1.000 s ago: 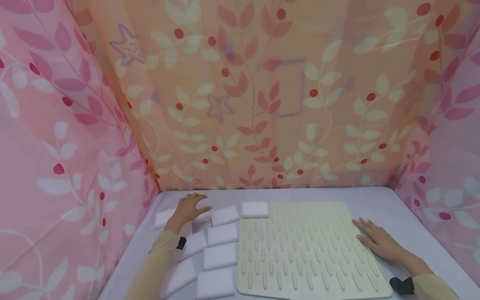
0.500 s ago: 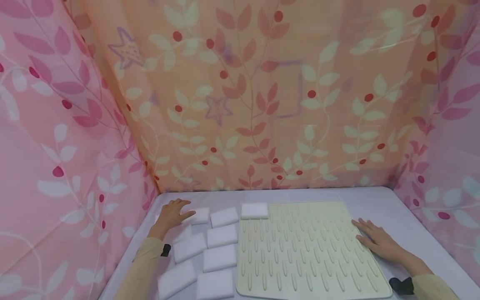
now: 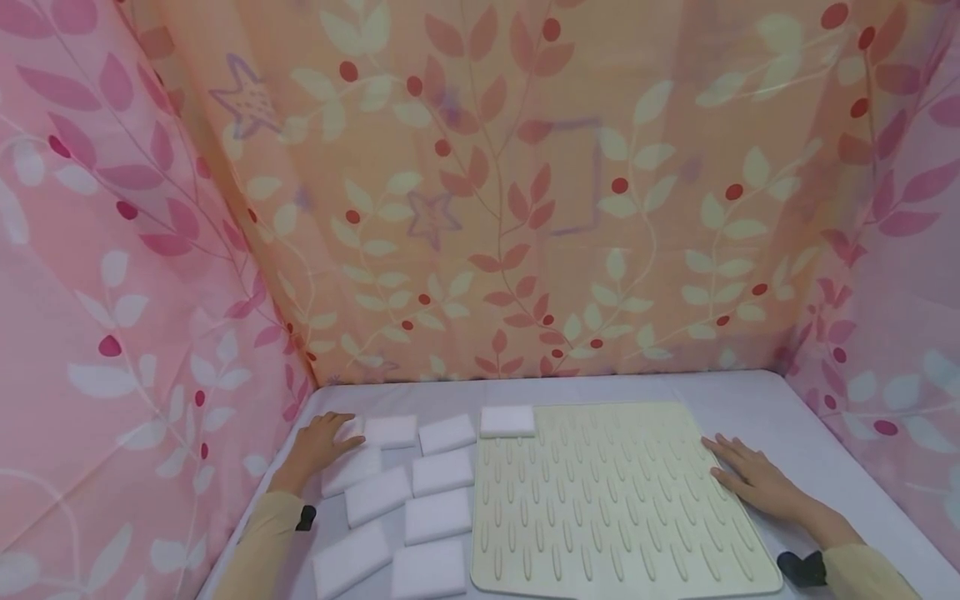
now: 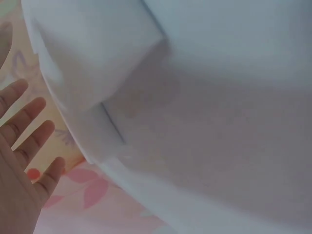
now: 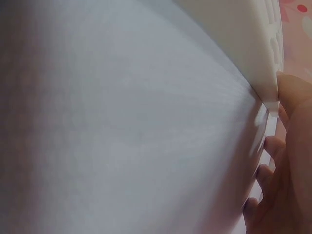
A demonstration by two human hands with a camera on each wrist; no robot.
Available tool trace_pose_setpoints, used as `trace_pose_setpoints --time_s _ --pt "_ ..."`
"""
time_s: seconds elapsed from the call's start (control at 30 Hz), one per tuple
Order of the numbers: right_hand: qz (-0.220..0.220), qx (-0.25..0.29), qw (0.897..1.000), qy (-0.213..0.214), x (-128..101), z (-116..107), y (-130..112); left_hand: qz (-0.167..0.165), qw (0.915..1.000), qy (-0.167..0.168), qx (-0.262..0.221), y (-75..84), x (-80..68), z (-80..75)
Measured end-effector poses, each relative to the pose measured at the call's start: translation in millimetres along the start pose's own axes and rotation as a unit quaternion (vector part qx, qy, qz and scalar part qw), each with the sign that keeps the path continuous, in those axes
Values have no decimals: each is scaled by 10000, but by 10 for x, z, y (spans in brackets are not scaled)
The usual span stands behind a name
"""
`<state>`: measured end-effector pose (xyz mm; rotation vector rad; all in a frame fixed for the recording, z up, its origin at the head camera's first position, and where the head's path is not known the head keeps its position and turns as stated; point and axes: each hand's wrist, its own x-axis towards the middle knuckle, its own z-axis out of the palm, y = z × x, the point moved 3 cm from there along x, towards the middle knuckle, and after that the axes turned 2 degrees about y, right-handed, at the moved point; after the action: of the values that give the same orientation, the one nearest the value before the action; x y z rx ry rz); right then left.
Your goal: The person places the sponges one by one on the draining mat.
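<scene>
Leftward, white sponge (image 3: pixel 351 468) under left hand (image 3: pixel 318 446) fingertips, right hand (image 3: pixel 753 479) flat on mat (image 3: pixel 615 508)

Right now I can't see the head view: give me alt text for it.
Left hand rests on a white sponge among eight beside a cream ridged mat; right hand lies flat on the mat's right edge. A ninth sponge sits on its far-left corner.
</scene>
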<state>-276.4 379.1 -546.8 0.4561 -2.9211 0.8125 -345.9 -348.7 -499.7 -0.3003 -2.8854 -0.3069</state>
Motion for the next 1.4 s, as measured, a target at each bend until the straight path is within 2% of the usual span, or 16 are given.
trace_pose_setpoints --time_s 0.17,0.33,0.57,1.1,1.2,1.4 --pt "-5 -37 10000 31 -3 -19 6 -16 10000 66 -35 -81 -54 -5" --pt "-6 -6 10000 20 -9 -19 -21 -81 9999 -99 -33 -192 -125 5" --pt "51 27 10000 -49 -8 -10 -23 -13 9987 -295 -411 -302 -214 28" --pt "99 -91 9999 -13 -6 -16 -39 213 9963 -404 -725 -410 -201 32" --pt "161 -81 9998 -59 -6 -13 -41 174 9961 -453 -732 -430 -189 43" --pt "28 -159 9998 69 -4 -7 -38 -142 9942 -697 -803 -469 -185 74"
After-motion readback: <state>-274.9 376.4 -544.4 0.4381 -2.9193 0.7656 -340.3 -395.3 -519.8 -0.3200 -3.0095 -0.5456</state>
